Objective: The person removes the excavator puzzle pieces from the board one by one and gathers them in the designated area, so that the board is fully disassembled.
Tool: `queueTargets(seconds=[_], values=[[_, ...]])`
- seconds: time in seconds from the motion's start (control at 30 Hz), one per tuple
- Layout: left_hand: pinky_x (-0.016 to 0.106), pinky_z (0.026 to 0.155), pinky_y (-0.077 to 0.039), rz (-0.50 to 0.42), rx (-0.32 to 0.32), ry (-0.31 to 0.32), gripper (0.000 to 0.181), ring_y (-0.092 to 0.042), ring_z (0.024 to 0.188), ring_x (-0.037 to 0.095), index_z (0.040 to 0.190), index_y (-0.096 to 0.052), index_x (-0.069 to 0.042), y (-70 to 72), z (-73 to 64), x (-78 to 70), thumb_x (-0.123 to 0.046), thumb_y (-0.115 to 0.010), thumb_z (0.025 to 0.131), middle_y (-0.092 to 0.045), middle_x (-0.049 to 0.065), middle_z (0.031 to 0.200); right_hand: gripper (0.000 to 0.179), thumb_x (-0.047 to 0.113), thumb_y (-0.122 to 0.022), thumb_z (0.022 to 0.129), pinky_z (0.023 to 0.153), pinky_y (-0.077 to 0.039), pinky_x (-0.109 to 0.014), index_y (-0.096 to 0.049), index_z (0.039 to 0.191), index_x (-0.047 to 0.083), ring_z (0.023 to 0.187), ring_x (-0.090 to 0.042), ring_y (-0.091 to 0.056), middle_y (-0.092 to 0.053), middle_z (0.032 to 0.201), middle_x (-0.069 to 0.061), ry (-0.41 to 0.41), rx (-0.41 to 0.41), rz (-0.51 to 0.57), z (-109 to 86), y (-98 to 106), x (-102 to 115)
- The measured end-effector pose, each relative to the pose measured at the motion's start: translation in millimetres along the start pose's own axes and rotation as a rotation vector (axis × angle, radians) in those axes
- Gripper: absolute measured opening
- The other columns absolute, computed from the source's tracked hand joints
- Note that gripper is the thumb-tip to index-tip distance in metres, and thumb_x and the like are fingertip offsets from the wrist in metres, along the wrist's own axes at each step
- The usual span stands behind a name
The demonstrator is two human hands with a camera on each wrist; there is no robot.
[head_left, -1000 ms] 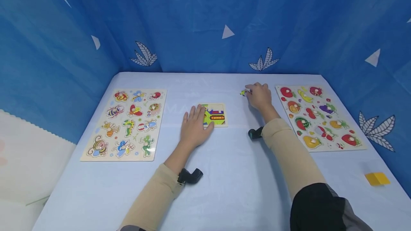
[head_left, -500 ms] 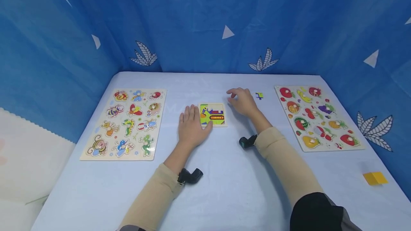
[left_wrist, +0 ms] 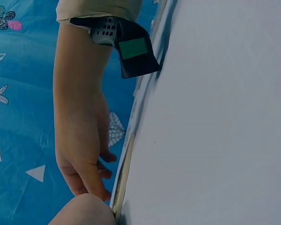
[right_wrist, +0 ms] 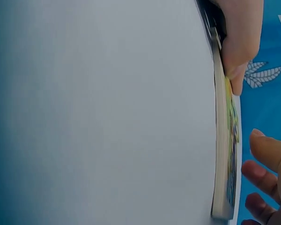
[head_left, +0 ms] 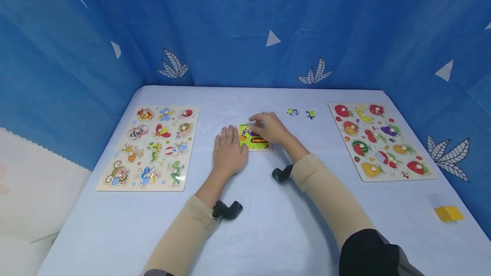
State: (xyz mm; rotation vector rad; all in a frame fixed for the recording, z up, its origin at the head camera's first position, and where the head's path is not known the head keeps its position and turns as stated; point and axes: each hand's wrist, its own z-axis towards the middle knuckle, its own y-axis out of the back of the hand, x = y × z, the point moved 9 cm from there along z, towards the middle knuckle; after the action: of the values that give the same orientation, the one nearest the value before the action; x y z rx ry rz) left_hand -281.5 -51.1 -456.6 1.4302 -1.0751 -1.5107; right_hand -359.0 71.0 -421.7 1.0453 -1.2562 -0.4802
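Right hand (head_left: pixel 268 127) is bent over the small square puzzle board with a pale wood-coloured frame (right_wrist: pixel 220 150), its thumb and fingers apart and no piece visible between them in the right wrist view. Left hand (head_left: pixel 229 152) lies with straight fingers along the board's left side, its thumb reaching onto the near left corner; it grips nothing.

Just now the change is on the right: 1 second ago that hand was out by the loose pieces, and at this moment its fingers are over the board's far part. Both jigsaw pieces there, a yellow-green and dark blue piece (head_left: pixel 292 112) and a similar yellow-green and blue piece (head_left: pixel 310 115), lie side by side but apart on the white surface (head_left: pixel 268 225), beyond the board and to its right. My judgement is that attention has returned to the fitting, which looks unfinished while those 2 are outside the frame. Whether anything under the right fingertips is fully seated, I cannot tell.

Within the frame lies a green picture with a red-and-black tracked vehicle (head_left: pixel 260 140), partly hidden by the right hand. On the left, a large pale board (head_left: pixel 161 188) holds 12 colourful bug and animal pieces. On the right, a large pale board (head_left: pixel 393 176) carries fruit pieces, among them watermelon and banana. A yellow block (head_left: pixel 449 214) sits near the surface's right edge.
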Motion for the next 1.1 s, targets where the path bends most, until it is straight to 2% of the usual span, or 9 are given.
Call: queueTargets(seconds=[0.37, 0.73, 0.87, 1.1], values=[[0.048, 0.127, -0.004, -0.001, 0.002, 0.001, 0.070, -0.003, 0.157, 0.029, 0.158, -0.014, -0.003, 0.8, -1.7, -1.4, -0.041, -0.029, 0.102, -0.012, 0.012, 0.168, 0.039, 0.040, -0.067, 0.093, 0.089, -0.046, -0.036, -0.066, 0.126, 0.020, 0.102, -0.018, -0.050, -0.063, 0.108, 0.001, 0.000, -0.006, -0.081, 5.8, -12, 5], [0.048, 0.127, -0.003, 0.001, 0.009, 0.008, 0.070, -0.001, 0.156, 0.029, 0.158, -0.013, -0.003, -0.3, -0.6, -0.7, -0.042, -0.027, 0.103, -0.010, 0.012, 0.168, 0.041, 0.043, -0.069, 0.092, 0.092, -0.046, -0.035, -0.065, 0.122, 0.016, 0.102, -0.019, -0.048, -0.061, 0.108, 0.000, -0.010, -0.007, -0.095, 5.0, -14, 9], [0.048, 0.127, -0.002, 0.001, 0.007, 0.012, 0.070, -0.002, 0.157, 0.028, 0.158, -0.014, -0.003, 0.0, -0.4, -0.5, -0.042, -0.028, 0.102, -0.010, 0.011, 0.168, 0.040, 0.041, -0.070, 0.092, 0.094, -0.046, -0.035, -0.064, 0.121, 0.015, 0.104, -0.018, -0.048, -0.061, 0.108, 0.000, -0.020, -0.006, -0.062, 5.6, -14, 9], [0.049, 0.127, -0.003, -0.013, 0.009, 0.016, 0.070, -0.002, 0.157, 0.028, 0.159, -0.014, -0.004, 0.9, -0.9, -0.5, -0.042, -0.030, 0.102, -0.011, 0.011, 0.168, 0.033, 0.031, -0.073, 0.090, 0.086, -0.049, -0.030, -0.062, 0.117, 0.016, 0.100, -0.017, -0.050, -0.063, 0.104, 0.001, -0.065, -0.015, 0.115, 7.2, -15, 6]])
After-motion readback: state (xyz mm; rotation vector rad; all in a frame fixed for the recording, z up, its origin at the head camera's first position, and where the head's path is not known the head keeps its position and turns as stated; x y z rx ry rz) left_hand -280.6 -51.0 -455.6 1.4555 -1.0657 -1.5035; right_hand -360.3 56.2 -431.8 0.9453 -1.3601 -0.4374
